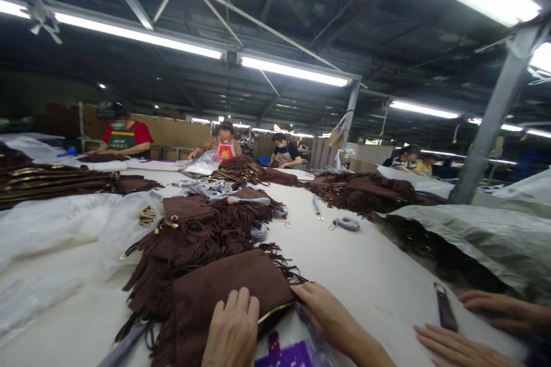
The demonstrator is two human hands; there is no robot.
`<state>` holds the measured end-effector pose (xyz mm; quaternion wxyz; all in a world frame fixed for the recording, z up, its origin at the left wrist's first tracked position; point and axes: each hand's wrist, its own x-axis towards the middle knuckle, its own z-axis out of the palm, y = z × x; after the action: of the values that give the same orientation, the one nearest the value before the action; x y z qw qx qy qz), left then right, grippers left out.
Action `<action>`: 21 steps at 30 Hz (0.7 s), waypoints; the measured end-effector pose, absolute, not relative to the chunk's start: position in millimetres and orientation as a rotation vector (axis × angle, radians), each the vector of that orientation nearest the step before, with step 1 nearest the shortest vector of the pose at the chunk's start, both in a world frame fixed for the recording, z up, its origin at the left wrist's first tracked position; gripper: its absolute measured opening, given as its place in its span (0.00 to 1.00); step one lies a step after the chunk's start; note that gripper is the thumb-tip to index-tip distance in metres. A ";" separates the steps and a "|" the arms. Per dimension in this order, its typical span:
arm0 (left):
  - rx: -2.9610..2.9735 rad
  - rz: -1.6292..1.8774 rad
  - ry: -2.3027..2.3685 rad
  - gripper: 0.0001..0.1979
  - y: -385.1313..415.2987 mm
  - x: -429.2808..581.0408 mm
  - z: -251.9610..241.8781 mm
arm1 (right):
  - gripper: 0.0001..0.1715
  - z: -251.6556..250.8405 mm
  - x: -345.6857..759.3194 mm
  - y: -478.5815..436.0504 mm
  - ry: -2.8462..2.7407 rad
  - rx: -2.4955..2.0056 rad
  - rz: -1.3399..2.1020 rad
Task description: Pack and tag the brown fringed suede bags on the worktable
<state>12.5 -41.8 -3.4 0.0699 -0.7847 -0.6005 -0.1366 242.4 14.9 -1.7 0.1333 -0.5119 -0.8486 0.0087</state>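
Note:
A dark brown fringed bag (235, 272) lies on the table in front of me, its gold zipper edge towards me. My left hand (232, 327) rests flat on the bag's panel, fingers stretched out and thumb hidden. At the bag's right corner, by the zipper's end, my right hand (325, 312) is closed on the fabric between thumb and fingers. Below the zipper edge sits a purple printed piece (286, 354) with clear plastic around it. More brown fringed bags (193, 235) are heaped just beyond.
Another person's hands (451, 344) are at the lower right, beside a dark strap with a buckle (445, 307). Coiled grey-wrapped straps (346, 223) lie on the white table (344, 264). White plastic sheeting (64, 241) covers the left; bag piles (365, 192) and co-workers (129, 137) are farther back.

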 end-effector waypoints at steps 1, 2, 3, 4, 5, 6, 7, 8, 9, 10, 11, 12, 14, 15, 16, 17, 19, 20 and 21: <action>-2.350 -0.416 -1.812 0.16 -39.1 12.6 -4.3 | 0.21 -4.1 239.9 16.0 -2.465 -1.543 0.020; -2.339 -0.417 -1.821 0.17 -36.1 11.9 -5.0 | 0.18 -5.7 236.6 15.4 -2.458 -1.601 0.009; -2.329 -0.415 -1.839 0.19 -33.2 10.9 -5.2 | 0.16 -6.1 233.1 13.3 -2.450 -1.643 -0.006; -2.321 -0.411 -1.865 0.20 -30.3 9.8 -4.8 | 0.14 -5.0 229.8 9.8 -2.432 -1.650 -0.001; -2.316 -0.407 -1.895 0.20 -27.9 9.0 -3.9 | 0.12 -2.5 227.0 5.3 -2.409 -1.624 0.037; -2.323 -0.393 -1.924 0.21 -26.2 8.6 -2.3 | 0.10 1.0 224.8 0.4 -2.378 -1.580 0.108; -2.337 -0.375 -1.949 0.20 -25.3 8.8 -0.1 | 0.08 5.0 222.9 -4.6 -2.335 -1.520 0.204; -2.354 -0.354 -1.969 0.20 -25.7 9.4 2.7 | 0.07 8.8 221.4 -9.2 -2.283 -1.451 0.314; -2.373 -0.339 -1.980 0.20 -27.4 10.5 5.9 | 0.06 12.1 220.0 -13.2 -2.218 -1.385 0.434; -2.397 -0.334 -1.977 0.20 -30.7 12.0 9.4 | 0.06 14.6 218.6 -16.5 -2.144 -1.336 0.562; -2.424 -0.350 -1.960 0.20 -35.4 14.0 12.7 | 0.05 16.2 217.3 -19.2 -2.071 -1.303 0.690; -2.447 -0.393 -1.937 0.20 -41.3 16.8 15.4 | 0.03 17.0 216.1 -21.2 -2.000 -1.279 0.822; -2.479 -0.556 -1.881 0.19 -54.5 25.5 17.2 | 0.04 17.3 214.5 -24.3 -1.897 -1.232 1.045; -2.493 -0.644 -1.845 0.17 -60.4 32.0 15.6 | 0.06 17.3 214.3 -25.5 -1.877 -1.206 1.108; -2.499 -0.715 -1.818 0.14 -64.9 39.7 12.0 | 0.08 17.4 214.6 -26.5 -1.887 -1.178 1.131; -2.501 -0.758 -1.799 0.11 -67.6 48.6 6.6 | 0.09 17.4 215.2 -27.4 -1.913 -1.151 1.120; -2.478 -0.751 -1.792 0.13 -66.9 67.0 -8.7 | 0.10 17.1 217.6 -28.7 -1.986 -1.119 1.053; -2.440 -0.728 -1.799 0.13 -64.2 75.4 -17.6 | 0.11 16.5 219.2 -29.2 -2.026 -1.113 1.017; -2.375 -0.722 -1.807 0.10 -60.7 82.6 -26.6 | 0.11 15.4 220.9 -29.7 -2.067 -1.112 0.987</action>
<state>82.6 -60.7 -26.6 0.0355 -0.7731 -0.5881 -0.2350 220.9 -29.7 15.4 0.2932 -0.4176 -0.7761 0.3706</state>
